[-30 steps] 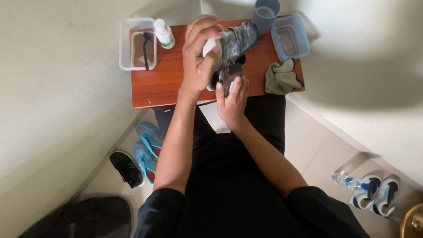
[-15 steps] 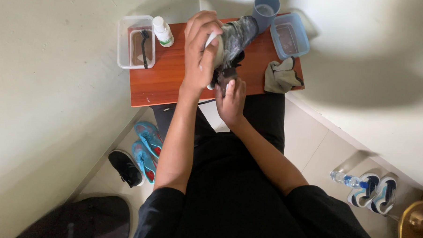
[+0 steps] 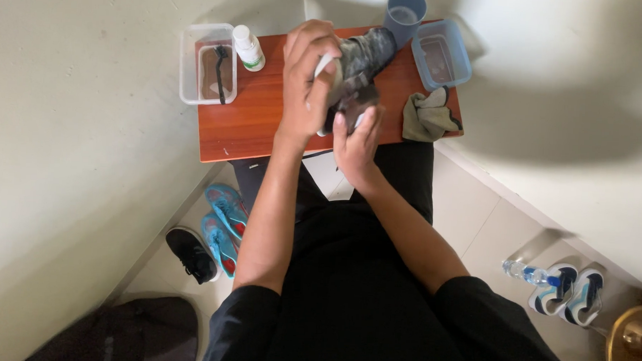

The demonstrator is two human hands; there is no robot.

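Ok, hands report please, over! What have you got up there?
Left hand pressing a white cloth on the dark shoe. Right hand gripping the shoe from below. Shoe held above the small wooden table. Nothing blocking, over.

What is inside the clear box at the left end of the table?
The clear box holds a dark brush lying on a brown bottom. Whether it also holds liquid cannot be told.
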